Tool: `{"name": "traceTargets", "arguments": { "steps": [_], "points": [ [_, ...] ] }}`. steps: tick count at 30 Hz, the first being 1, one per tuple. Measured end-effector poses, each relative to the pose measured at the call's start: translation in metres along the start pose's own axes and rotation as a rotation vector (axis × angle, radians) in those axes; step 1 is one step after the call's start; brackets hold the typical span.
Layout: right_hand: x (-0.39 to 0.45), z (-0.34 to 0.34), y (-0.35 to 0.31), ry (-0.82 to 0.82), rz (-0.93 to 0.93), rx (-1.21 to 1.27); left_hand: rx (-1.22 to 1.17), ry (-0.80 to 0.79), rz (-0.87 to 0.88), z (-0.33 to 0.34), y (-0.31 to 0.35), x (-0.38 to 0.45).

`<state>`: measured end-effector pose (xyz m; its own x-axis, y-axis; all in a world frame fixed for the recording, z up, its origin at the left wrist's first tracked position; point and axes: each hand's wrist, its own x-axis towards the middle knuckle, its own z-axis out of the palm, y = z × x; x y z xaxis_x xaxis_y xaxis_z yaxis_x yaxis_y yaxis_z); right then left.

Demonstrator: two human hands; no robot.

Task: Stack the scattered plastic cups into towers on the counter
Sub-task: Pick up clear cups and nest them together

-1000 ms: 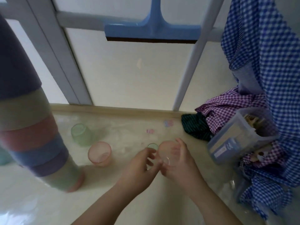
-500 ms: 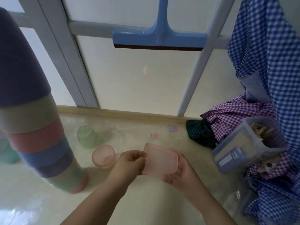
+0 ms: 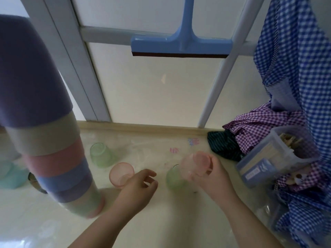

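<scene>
My right hand grips a translucent pink cup, held upside down just above a green cup that stands on the counter. My left hand hovers empty with fingers apart, next to another pink cup standing mouth up. A second green cup lies tipped further back. At the left rises a tall tower of stacked cups in purple, beige, pink, blue and green bands. A teal cup stands behind the tower at the far left.
A clear plastic box with pegs sits at the right among checked purple and blue cloths. A blue squeegee hangs on the white window frame behind. A dark striped cloth lies by the wall.
My left hand has let go of the pink cup and dropped toward the counter. My right hand turned the cup over and moved it right, over the green cup.
</scene>
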<state>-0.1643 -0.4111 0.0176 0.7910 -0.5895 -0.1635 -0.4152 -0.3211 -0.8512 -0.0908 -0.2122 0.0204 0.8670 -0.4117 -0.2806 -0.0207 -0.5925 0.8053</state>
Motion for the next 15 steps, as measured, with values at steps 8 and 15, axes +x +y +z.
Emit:
{"name": "traceTargets", "arguments": {
  "steps": [8,15],
  "points": [
    [0.013,0.043,0.006,-0.083,-0.049,-0.244,0.109,0.084,0.037,-0.009,-0.025,-0.006],
    [0.011,0.047,0.006,-0.082,-0.080,-0.346,0.362,0.234,0.208,-0.012,-0.054,-0.009]
  ]
}}
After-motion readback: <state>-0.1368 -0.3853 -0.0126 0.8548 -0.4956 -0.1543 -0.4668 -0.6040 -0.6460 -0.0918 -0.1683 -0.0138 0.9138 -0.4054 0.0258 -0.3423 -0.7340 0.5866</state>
